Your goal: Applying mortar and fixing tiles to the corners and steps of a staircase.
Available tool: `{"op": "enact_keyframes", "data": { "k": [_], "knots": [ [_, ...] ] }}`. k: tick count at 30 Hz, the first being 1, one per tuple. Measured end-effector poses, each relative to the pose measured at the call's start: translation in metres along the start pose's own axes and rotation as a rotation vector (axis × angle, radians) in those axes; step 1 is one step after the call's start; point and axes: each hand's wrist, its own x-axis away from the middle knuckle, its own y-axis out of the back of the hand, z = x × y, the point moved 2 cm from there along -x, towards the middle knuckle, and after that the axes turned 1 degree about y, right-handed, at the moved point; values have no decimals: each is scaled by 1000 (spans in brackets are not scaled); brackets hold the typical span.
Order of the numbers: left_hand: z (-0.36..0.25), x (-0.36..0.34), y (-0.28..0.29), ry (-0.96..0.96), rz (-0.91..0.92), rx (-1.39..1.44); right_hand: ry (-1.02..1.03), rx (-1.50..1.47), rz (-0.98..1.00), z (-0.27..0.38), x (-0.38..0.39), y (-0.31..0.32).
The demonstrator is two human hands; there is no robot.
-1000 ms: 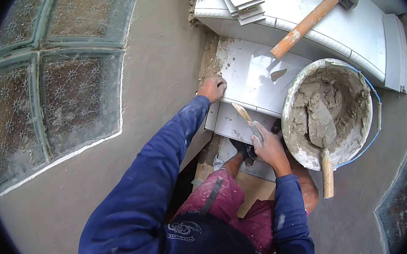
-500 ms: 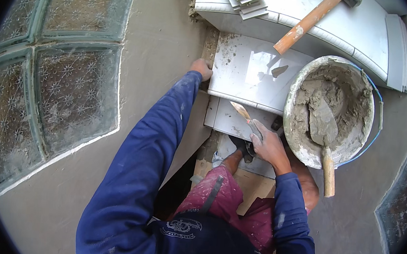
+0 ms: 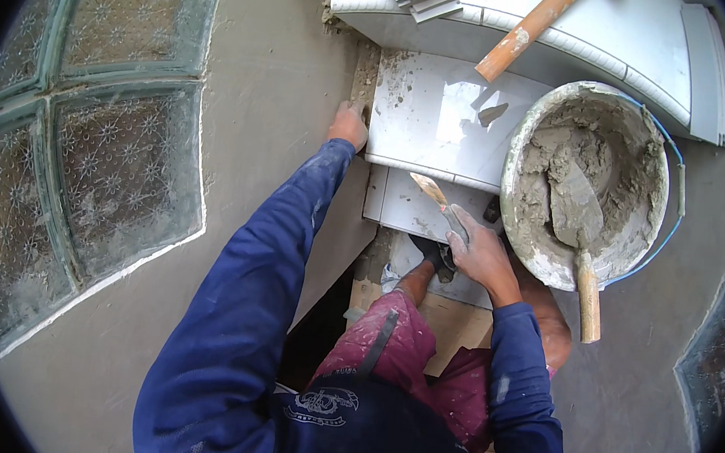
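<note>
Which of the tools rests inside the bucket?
The trowel: its blade lies on grey mortar, handle over the bucket rim. The right hand holds another tool; the orange-handled one lies across the upper step's edge.

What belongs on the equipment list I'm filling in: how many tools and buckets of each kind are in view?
Bucket: 1
Trowel, standing in the bucket: 1
Long wooden-handled tool, its far end cut off by the picture's top edge: 1
Slim tool in the right hand, exact kind unclear: 1
Total: 4
</note>
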Motion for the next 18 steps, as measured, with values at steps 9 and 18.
{"op": "enact_keyframes", "data": {
  "k": [9, 18],
  "knots": [
    [-13, -75, 26, -208, -238, -31, -25, 34, 41, 19, -2, -3],
    [-45, -49, 8, -32, 321, -382, -31, -20, 1, -4, 2, 1]
  ]
}}
